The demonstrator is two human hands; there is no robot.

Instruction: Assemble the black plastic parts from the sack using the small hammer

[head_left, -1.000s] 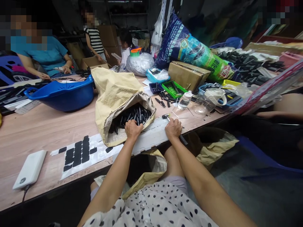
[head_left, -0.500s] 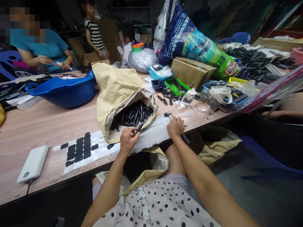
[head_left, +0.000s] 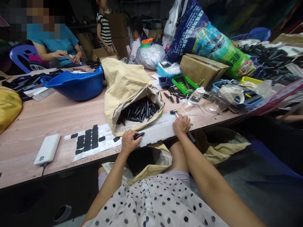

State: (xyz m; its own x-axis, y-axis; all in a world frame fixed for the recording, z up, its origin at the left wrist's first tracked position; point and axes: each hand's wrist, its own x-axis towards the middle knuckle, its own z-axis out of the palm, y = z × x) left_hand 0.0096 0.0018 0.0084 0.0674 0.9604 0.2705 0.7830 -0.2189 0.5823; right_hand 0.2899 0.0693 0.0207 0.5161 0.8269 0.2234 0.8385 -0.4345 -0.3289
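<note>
My left hand (head_left: 129, 141) is closed on a small black tapered piece (head_left: 139, 136), held low over the left end of a pale flat board (head_left: 158, 128) at the table's front edge. My right hand (head_left: 181, 125) grips a small hammer, its yellow-tipped head (head_left: 174, 112) sticking out past the fingers and its dark handle (head_left: 190, 136) showing below. Just behind my left hand lies a cream woven sack (head_left: 125, 75), its mouth facing me, with many similar black pieces (head_left: 141, 111) inside. A white sheet of black rounded stickers (head_left: 87, 140) lies to the left.
A white power bank (head_left: 47, 149) with a cable lies at left. Behind are a blue basin (head_left: 75, 86), a green tray (head_left: 183, 84), a clear bottle (head_left: 196, 96) and a clear jug (head_left: 219, 97). An open sack (head_left: 153, 164) sits below the edge. A co-worker (head_left: 59, 47) sits opposite.
The black piece in my left hand has come down from the sack's mouth to the board and lies flatter. My right hand keeps the hammer. The whole view has shifted.
</note>
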